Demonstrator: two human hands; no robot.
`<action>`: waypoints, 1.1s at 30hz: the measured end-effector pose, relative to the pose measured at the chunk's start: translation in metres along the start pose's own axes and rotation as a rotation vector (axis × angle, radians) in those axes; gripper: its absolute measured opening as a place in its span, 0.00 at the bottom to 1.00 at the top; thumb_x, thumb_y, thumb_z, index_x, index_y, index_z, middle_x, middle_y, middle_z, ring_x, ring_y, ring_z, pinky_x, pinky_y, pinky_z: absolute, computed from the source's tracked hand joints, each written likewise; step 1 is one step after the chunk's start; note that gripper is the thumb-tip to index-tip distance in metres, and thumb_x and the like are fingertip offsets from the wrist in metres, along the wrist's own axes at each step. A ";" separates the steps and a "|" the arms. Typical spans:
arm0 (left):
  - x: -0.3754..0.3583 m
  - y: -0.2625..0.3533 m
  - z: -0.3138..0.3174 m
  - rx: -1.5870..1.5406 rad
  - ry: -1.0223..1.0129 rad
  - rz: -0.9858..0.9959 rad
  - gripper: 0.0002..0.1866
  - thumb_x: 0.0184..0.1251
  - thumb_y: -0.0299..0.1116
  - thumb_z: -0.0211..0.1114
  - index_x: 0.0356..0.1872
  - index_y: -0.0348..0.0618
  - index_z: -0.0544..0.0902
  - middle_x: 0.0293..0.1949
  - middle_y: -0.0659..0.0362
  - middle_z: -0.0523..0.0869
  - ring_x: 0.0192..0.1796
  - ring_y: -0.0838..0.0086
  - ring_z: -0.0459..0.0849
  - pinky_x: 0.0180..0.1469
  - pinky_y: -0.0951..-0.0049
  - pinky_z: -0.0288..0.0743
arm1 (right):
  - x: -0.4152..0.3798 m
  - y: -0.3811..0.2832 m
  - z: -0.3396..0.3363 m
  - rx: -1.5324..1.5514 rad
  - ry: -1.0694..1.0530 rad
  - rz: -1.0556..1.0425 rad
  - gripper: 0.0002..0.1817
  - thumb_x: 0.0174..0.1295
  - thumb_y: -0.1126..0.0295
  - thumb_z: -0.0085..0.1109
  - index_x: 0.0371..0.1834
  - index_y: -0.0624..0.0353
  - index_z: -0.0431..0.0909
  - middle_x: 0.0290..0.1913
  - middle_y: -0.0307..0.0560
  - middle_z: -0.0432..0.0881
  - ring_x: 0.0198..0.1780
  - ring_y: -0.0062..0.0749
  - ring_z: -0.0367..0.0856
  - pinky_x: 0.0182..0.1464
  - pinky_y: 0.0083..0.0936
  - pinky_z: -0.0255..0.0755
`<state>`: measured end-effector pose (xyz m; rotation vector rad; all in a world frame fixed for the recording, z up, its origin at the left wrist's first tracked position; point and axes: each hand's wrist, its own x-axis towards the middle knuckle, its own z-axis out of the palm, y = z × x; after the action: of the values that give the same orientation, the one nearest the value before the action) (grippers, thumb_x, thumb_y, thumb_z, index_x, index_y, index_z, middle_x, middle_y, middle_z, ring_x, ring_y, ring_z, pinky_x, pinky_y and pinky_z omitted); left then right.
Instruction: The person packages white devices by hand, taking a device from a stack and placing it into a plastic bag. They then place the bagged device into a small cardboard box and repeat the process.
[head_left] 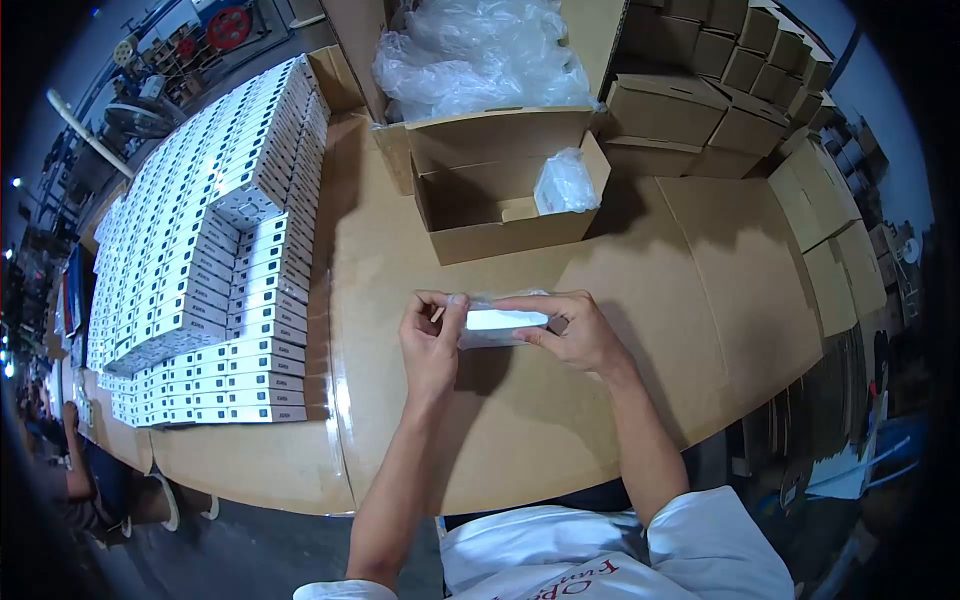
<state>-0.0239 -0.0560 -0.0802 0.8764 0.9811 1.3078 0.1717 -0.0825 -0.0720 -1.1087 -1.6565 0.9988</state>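
Both hands meet over the middle of the table (620,390), which is covered in brown cardboard. Between them is a small white box (503,321) in a clear plastic wrap, held lengthwise just above the table. The left hand (432,335) pinches the box's left end, fingers curled over the top and thumb below — closed on it. The right hand (570,330) grips the right end, its fingers laid along the top edge and its thumb along the near side, also closed on the box.

Behind the hands stands an open carton (500,200), flaps up, with a small clear bag (565,182) in its right corner. Further back a larger carton holds a heap of crumpled plastic (480,55). To the left, well apart from the hands, white boxes (210,250) lie in tight rows and stacks along the table's edge. At the far right, closed brown cartons (700,100) are piled — more flat ones line the right edge. At the lower left edge another person's arm (75,460) shows beside the table.
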 end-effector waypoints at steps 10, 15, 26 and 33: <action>0.005 0.016 -0.017 0.777 -0.373 0.634 0.24 0.48 0.30 0.83 0.48 0.44 0.85 0.45 0.61 0.90 0.53 0.67 0.86 0.77 0.43 0.55 | -0.001 -0.007 -0.005 -0.287 0.058 -0.192 0.23 0.57 0.77 0.71 0.58 0.55 0.85 0.55 0.47 0.85 0.50 0.38 0.84 0.53 0.32 0.77; 0.007 0.022 -0.020 0.810 -0.423 0.478 0.28 0.51 0.33 0.83 0.55 0.44 0.82 0.48 0.59 0.89 0.55 0.68 0.87 0.78 0.42 0.52 | -0.006 -0.040 -0.016 -0.468 -0.055 -0.123 0.24 0.55 0.80 0.69 0.58 0.55 0.84 0.50 0.49 0.85 0.50 0.41 0.83 0.54 0.36 0.77; 0.068 0.126 -0.076 1.207 0.352 0.764 0.19 0.73 0.30 0.63 0.61 0.34 0.78 0.57 0.46 0.83 0.59 0.53 0.81 0.64 0.57 0.72 | 0.027 -0.053 -0.029 -0.486 0.790 -0.217 0.14 0.59 0.82 0.70 0.48 0.64 0.79 0.43 0.47 0.83 0.39 0.34 0.83 0.38 0.29 0.81; 0.109 0.151 -0.120 1.347 0.403 0.716 0.32 0.67 0.26 0.67 0.72 0.37 0.67 0.70 0.42 0.71 0.71 0.47 0.71 0.71 0.57 0.68 | 0.063 -0.023 -0.029 -0.643 0.855 -0.258 0.13 0.61 0.81 0.67 0.49 0.66 0.79 0.43 0.51 0.81 0.40 0.41 0.84 0.35 0.35 0.83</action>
<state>-0.1896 0.0614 0.0086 2.1762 2.0554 1.3201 0.1807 -0.0251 -0.0277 -1.4073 -1.3381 -0.2268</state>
